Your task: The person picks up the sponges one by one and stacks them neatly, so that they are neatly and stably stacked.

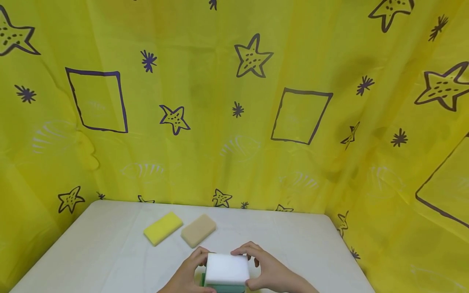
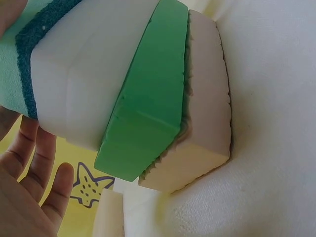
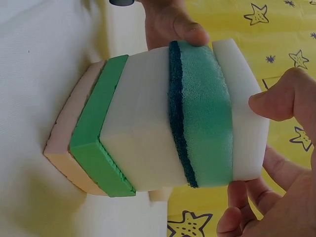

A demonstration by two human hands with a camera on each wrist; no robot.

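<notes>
A stack of sponges stands on the table in front of me. In the right wrist view a white sponge (image 3: 244,118) tops it, above a teal scrub sponge (image 3: 207,118) with a dark scouring layer underneath. Lower come a thick white layer (image 3: 143,123), a green sponge (image 3: 98,128) and a pale beige sponge (image 2: 210,98) at the bottom. Whether the thick white layer is one piece I cannot tell. My left hand (image 1: 188,270) holds the teal sponge by its sides, thumb against the near face. My right hand (image 1: 272,270) grips the top white sponge between thumb and fingers.
Farther back on the left of the white-covered table (image 1: 293,236) lie a yellow sponge (image 1: 163,228) and a tan sponge (image 1: 199,230), side by side and apart. A yellow curtain (image 1: 205,154) with starfish drawings surrounds the table's back and sides.
</notes>
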